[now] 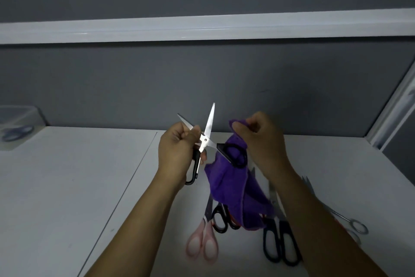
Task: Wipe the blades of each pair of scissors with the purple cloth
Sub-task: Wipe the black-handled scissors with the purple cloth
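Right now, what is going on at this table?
A person's left hand grips a pair of open black-handled scissors, blades up. The right hand pinches the purple cloth, which hangs beside them and does not cover the blades. More pairs, among them pink scissors, lie on the table below.

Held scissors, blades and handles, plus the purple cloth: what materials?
Open scissors: blades are bright, mirror-like metal with sharp glints, likely steel. Handles are black and smooth with a slight sheen, probably moulded plastic. Purple cloth: soft matte fabric with a fuzzy nap, maybe microfibre; it hangs limp in folds.
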